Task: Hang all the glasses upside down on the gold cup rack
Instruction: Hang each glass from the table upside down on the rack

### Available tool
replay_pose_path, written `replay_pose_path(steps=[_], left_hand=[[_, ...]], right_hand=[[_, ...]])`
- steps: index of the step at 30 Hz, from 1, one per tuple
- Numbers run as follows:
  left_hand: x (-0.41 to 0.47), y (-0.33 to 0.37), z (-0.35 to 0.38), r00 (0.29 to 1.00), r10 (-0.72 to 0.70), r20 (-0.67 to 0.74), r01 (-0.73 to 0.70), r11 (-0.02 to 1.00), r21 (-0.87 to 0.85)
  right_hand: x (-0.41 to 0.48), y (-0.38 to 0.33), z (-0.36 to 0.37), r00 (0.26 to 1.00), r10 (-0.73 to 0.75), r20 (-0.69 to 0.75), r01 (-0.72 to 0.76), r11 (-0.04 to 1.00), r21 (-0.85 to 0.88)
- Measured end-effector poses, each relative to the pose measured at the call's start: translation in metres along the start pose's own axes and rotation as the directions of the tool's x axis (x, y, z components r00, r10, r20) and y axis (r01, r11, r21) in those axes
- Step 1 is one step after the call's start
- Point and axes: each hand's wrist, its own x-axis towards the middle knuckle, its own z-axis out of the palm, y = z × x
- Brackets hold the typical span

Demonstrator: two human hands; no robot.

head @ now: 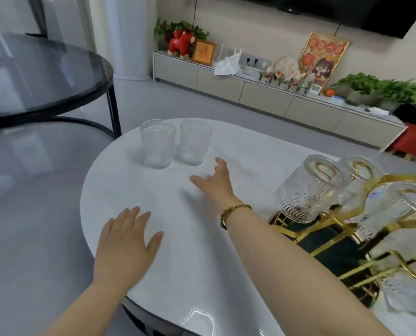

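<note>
Two upright glasses (157, 144) (194, 142), one gold rack (342, 238), two empty hands (127, 241) (216, 181).

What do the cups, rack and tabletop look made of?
Cups: clear pressed glass, going by the see-through walls with ribbed, embossed relief. Rack: probably metal with a shiny gold finish, judging by its thin, bright, reflective bars. Tabletop: white, glossy and hard, perhaps stone or sintered slab; window glare shows near its front edge.

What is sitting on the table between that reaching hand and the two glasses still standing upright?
Nothing: in the head view only bare white table lies between the open right hand and the two upright glasses.
</note>
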Motion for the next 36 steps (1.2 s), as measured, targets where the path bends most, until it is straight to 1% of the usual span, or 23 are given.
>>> replay_pose_path(steps=[2, 7, 14, 16, 19, 22, 24, 26, 28, 31, 32, 36], left_hand=[[0.000, 0.000, 0.002, 1.000, -0.010, -0.004, 0.010, 1.000, -0.021], [-0.001, 0.001, -0.002, 1.000, -0.020, -0.011, 0.020, 1.000, 0.006], [0.001, 0.001, 0.001, 0.999, -0.048, -0.024, 0.048, 0.999, -0.016], [0.001, 0.000, 0.002, 0.998, -0.049, -0.030, 0.048, 0.999, -0.011], [0.000, -0.002, 0.003, 0.999, -0.050, -0.019, 0.050, 0.999, -0.005], [0.002, -0.004, 0.005, 0.999, -0.043, -0.006, 0.043, 0.999, -0.002], [0.000, -0.003, 0.003, 0.999, -0.035, -0.004, 0.035, 0.999, -0.001], [0.000, -0.002, 0.004, 0.999, -0.035, 0.014, 0.035, 0.999, 0.005], [-0.002, -0.004, 0.004, 0.999, -0.034, 0.036, 0.034, 0.999, 0.011], [-0.004, 0.000, -0.003, 0.998, -0.009, 0.056, 0.008, 1.000, 0.018], [-0.003, -0.001, -0.003, 0.998, -0.015, 0.060, 0.015, 1.000, 0.005], [-0.018, 0.014, -0.006, 1.000, -0.003, 0.023, 0.004, 0.998, -0.055]], right_hand=[[0.024, 0.006, 0.013, 1.000, 0.010, -0.029, -0.009, 0.999, 0.031], [0.066, 0.010, 0.033, 0.992, -0.038, -0.121, 0.048, 0.996, 0.080], [0.091, 0.006, 0.047, 0.967, -0.063, -0.245, 0.058, 0.998, -0.024], [0.092, 0.007, 0.047, 0.972, -0.045, -0.230, 0.045, 0.999, -0.003], [0.086, 0.004, 0.040, 0.989, 0.011, -0.147, 0.010, 0.991, 0.136], [0.063, -0.003, 0.029, 0.992, 0.063, -0.109, -0.029, 0.957, 0.290], [0.035, -0.007, 0.017, 0.992, 0.043, -0.116, -0.005, 0.951, 0.309], [0.006, -0.010, 0.005, 0.996, 0.027, -0.084, 0.000, 0.953, 0.302], [-0.023, -0.013, -0.007, 0.999, 0.029, -0.015, -0.023, 0.957, 0.290], [-0.074, -0.022, -0.036, 0.999, -0.032, 0.020, 0.025, 0.963, 0.270], [-0.087, -0.024, -0.041, 0.998, -0.050, 0.022, 0.043, 0.967, 0.251], [-0.141, -0.035, -0.073, 0.991, -0.119, -0.056, 0.127, 0.977, 0.170]])
